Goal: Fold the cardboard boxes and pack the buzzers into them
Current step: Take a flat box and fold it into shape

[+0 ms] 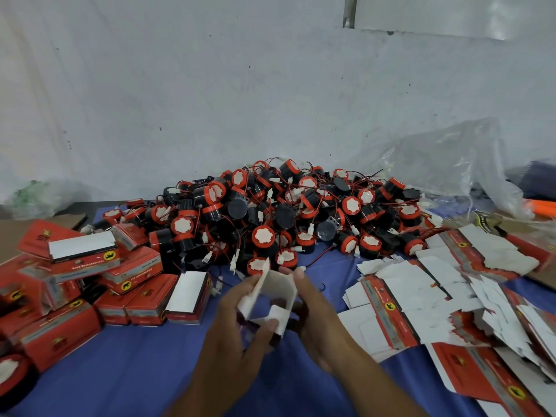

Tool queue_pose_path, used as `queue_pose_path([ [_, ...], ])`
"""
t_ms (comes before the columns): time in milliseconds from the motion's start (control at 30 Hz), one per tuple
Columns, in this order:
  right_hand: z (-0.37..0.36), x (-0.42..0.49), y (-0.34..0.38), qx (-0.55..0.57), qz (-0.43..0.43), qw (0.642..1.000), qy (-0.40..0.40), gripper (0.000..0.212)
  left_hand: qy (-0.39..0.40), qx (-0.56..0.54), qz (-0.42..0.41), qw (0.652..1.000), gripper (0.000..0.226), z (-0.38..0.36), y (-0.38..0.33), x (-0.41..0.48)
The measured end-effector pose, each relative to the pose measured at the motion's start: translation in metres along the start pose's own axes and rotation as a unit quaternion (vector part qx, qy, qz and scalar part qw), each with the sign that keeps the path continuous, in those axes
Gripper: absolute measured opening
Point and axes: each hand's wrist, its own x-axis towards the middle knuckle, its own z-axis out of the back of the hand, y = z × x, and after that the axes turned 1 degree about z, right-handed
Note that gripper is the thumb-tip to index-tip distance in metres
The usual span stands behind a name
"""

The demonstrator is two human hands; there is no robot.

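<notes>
Both my hands hold one small cardboard box (275,291) just above the blue cloth, its white inside facing me and its flaps standing open. My left hand (240,329) grips its left and bottom flaps; my right hand (316,314) grips its right wall. Behind it lies a big heap of black-and-red buzzers (285,212) with thin wires and white plugs. Flat unfolded box blanks (436,296) are spread at the right. Folded red boxes (90,284) are stacked at the left.
A blue cloth (150,371) covers the table. A crumpled clear plastic bag (451,164) lies at the back right against the white wall. One loose buzzer (12,371) sits at the lower left edge. Brown cardboard (18,236) shows at the far left.
</notes>
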Motion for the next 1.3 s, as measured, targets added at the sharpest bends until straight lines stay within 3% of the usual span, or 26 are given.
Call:
queue_pose_path([
  [100,-0.007,-0.002,-0.002,-0.046,0.043,0.998,0.028,0.054,-0.020,0.007,-0.007,1.000,0.089,-0.001,0.002,0.001],
  [233,-0.007,-0.005,-0.006,-0.121,0.090,0.986,0.075,0.048,0.024,0.021,-0.030,0.999,0.080,-0.003,0.004,0.000],
  [400,-0.005,-0.005,-0.008,-0.128,0.094,0.983,0.095,0.045,0.004,-0.001,-0.039,0.999,0.091,-0.002,0.005,-0.002],
  [567,-0.004,-0.004,-0.006,-0.088,0.117,0.987,0.058,0.043,0.020,0.078,-0.116,0.990,0.057,-0.003,-0.002,0.002],
  [667,-0.007,-0.003,-0.006,-0.071,0.109,0.991,0.036,0.044,0.052,0.108,-0.111,0.987,0.048,-0.003,-0.004,0.003],
  [767,-0.010,-0.004,-0.003,-0.038,0.095,0.995,0.023,0.050,0.091,0.128,-0.102,0.982,0.052,-0.002,-0.005,0.003],
  [900,-0.012,-0.006,-0.005,-0.082,0.084,0.992,0.047,0.044,0.114,0.168,-0.099,0.974,0.068,0.002,-0.004,0.006],
  [1033,-0.015,-0.008,-0.006,-0.098,0.086,0.990,0.044,0.040,0.078,0.220,-0.110,0.966,0.051,0.008,-0.006,0.011],
  [1167,-0.012,-0.005,-0.002,-0.139,0.082,0.987,0.004,0.034,0.036,0.136,-0.108,0.984,0.030,0.004,-0.010,0.009],
  [1300,-0.015,-0.012,-0.006,-0.066,0.056,0.996,0.000,0.031,-0.028,0.114,-0.077,0.990,0.024,-0.009,-0.007,0.002],
])
